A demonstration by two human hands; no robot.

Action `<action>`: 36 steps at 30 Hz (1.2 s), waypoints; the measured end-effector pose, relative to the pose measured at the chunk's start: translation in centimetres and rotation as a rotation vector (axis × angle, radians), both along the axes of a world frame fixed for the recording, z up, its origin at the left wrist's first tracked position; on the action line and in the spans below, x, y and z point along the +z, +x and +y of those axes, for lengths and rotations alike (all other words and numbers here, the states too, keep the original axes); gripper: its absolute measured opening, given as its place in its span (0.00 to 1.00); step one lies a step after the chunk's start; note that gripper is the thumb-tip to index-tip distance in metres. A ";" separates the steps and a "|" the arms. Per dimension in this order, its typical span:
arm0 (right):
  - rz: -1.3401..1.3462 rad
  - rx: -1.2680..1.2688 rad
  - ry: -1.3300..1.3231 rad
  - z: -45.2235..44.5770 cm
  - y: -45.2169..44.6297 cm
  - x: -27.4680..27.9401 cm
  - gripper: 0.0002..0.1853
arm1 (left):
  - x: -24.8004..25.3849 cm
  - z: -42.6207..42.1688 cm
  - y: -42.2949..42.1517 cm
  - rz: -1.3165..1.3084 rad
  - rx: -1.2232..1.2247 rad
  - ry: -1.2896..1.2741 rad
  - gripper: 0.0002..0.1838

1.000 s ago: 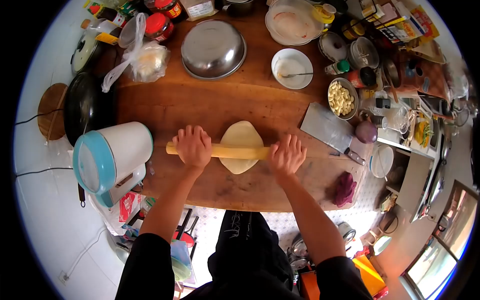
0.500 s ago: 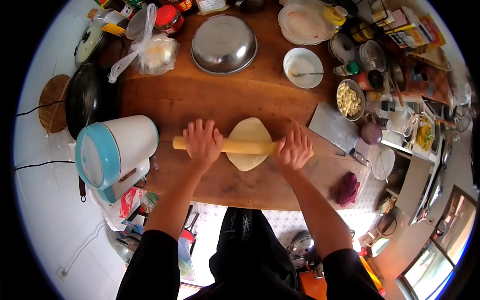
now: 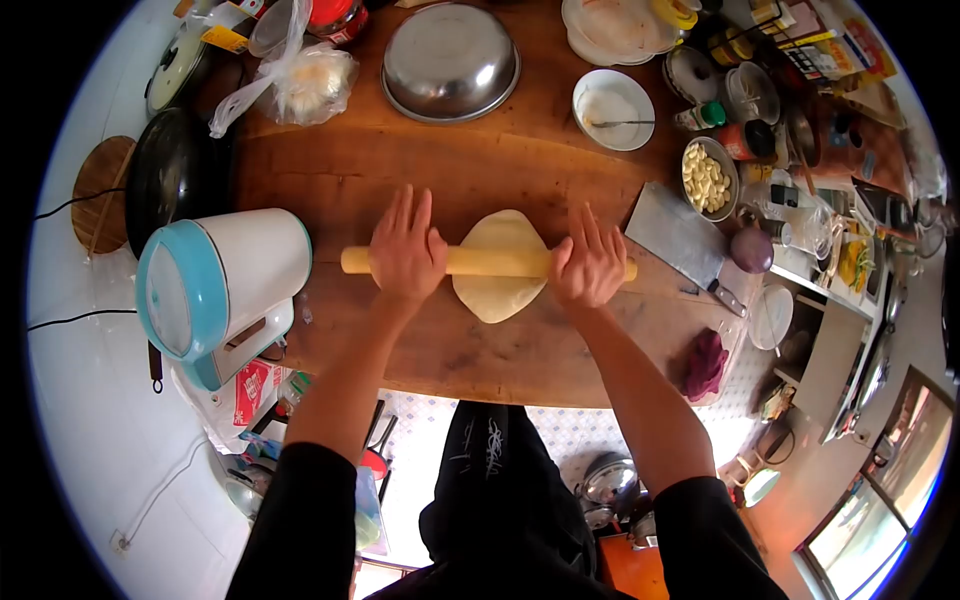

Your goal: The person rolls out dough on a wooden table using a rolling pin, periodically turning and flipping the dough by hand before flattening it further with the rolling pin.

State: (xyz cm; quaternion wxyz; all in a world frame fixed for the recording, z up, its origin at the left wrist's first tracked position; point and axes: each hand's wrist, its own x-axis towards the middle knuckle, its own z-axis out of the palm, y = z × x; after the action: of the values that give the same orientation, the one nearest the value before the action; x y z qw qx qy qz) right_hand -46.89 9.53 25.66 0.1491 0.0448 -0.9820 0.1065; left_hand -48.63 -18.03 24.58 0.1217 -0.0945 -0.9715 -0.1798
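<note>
A pale wooden rolling pin [image 3: 497, 262] lies crosswise over a flat oval of dough [image 3: 492, 299] on the wooden table. Dough shows both above and below the pin. My left hand [image 3: 408, 245] rests palm-down on the pin's left part, fingers stretched out past it. On the right part, my right hand [image 3: 590, 262] lies the same way, its fingers straight and pointing away from me. Both hands press on the pin without wrapping round it. The undersides of the palms are hidden.
A soy milk maker [image 3: 235, 275] stands left; a black pan [image 3: 170, 185] is behind it. A cleaver [image 3: 680, 235], an onion [image 3: 751, 250] and a bowl of garlic cloves [image 3: 707, 180] sit right. Behind are an upturned metal bowl [image 3: 450, 60], a white bowl [image 3: 613, 108] and bagged dough [image 3: 312, 90].
My fingers, bent over the pin before, are now straightened and reach farther forward. The pin has rolled slightly away from me over the dough. The whole view has shifted a little.
</note>
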 end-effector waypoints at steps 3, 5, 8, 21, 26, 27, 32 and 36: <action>-0.127 -0.074 -0.127 -0.8 -0.2 0.2 0.24 | 0.2 0.1 -1.1 0.019 -0.002 -0.052 0.30; -0.173 -0.025 -0.112 -0.4 1.0 0.3 0.24 | -1.1 -0.2 1.9 0.016 0.016 -0.054 0.30; 0.057 -0.033 -0.006 -1.2 5.6 1.1 0.21 | 0.5 0.4 6.2 0.064 0.074 -0.093 0.29; 0.052 -0.015 -0.101 -2.1 4.1 1.2 0.20 | 0.6 0.7 4.7 0.082 0.046 -0.101 0.28; -0.216 0.033 -0.192 -0.4 4.1 1.6 0.15 | 1.9 -0.2 5.6 -0.190 0.033 0.093 0.18; -0.218 0.036 -0.186 0.3 1.9 2.1 0.15 | 1.9 -0.5 4.2 -0.192 0.036 0.098 0.18; -0.601 -0.402 -0.058 0.7 -2.9 3.0 0.12 | 3.3 1.0 -1.6 -0.687 0.308 -0.162 0.11; -0.286 -0.215 0.014 1.2 3.6 1.5 0.12 | 0.8 -1.0 4.5 0.002 0.049 -0.098 0.06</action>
State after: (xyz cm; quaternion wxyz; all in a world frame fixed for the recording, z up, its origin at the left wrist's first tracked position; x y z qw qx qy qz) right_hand -43.26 10.75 27.14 0.0179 -0.0752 -0.9931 0.0885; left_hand -44.10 -19.01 25.42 0.1222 -0.0766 -0.9811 -0.1290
